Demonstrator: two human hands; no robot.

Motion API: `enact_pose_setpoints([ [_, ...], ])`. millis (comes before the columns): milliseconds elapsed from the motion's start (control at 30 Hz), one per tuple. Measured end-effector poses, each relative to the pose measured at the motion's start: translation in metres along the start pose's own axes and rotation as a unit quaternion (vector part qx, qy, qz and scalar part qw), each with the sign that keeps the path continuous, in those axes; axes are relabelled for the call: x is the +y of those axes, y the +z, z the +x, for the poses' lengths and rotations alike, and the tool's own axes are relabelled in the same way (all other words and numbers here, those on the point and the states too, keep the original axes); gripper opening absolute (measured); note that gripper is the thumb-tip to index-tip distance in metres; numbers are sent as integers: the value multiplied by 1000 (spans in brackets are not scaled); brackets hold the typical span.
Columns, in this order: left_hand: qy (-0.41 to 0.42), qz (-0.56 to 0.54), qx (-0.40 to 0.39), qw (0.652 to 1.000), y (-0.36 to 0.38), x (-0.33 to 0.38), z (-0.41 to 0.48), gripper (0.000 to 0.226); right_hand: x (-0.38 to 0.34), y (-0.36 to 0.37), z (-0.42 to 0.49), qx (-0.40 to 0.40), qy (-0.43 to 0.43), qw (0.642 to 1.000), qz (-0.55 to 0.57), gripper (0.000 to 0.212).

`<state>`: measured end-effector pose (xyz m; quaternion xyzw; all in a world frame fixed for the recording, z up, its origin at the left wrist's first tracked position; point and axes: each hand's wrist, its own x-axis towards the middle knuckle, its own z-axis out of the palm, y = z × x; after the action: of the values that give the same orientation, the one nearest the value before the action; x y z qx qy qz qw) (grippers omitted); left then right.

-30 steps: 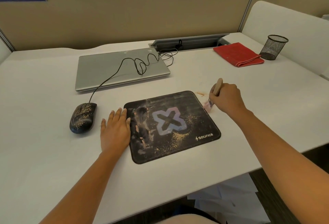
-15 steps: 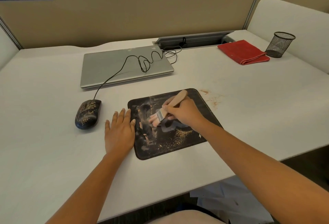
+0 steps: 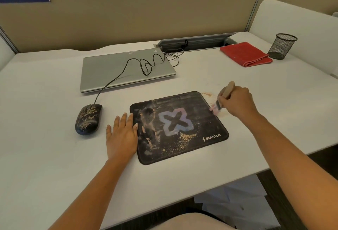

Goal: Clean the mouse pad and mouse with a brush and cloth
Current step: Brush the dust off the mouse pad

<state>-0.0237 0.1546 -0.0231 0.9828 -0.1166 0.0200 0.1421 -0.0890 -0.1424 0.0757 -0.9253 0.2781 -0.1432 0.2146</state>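
Note:
A black mouse pad [image 3: 190,105] with a pale X logo lies on the white desk, streaked and dusted with tan grit near its front. My left hand [image 3: 122,135] rests flat beside the pad's left edge, fingertips touching it. My right hand [image 3: 236,101] grips a small wooden-handled brush [image 3: 228,90], its pinkish bristles at the pad's right edge. A black wired mouse [image 3: 88,119], speckled with grit, sits left of my left hand. A folded red cloth [image 3: 245,54] lies at the back right.
A shut silver laptop [image 3: 109,70] sits behind the pad with the mouse cable looped over it. A black mesh pen cup [image 3: 282,45] stands by the cloth. Some grit lies on the desk by the pad's far right corner. The desk's front edge is close below.
My right hand swept the brush from the middle of the pad rightward to its right edge. My left hand stayed flat at the left edge.

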Motion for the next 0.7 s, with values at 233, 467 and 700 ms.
enact_pose_setpoints([
  [233,-4,4,-1,1000,0,1,-1,49,-17,22,-21,-149,19,957,247,6],
  [467,-4,9,-2,1000,-1,1,-2,50,15,0,-5,-62,15,996,59,5],
  [700,-11,-2,1,1000,-3,2,-5,49,-13,9,-17,-50,-59,990,117,6],
])
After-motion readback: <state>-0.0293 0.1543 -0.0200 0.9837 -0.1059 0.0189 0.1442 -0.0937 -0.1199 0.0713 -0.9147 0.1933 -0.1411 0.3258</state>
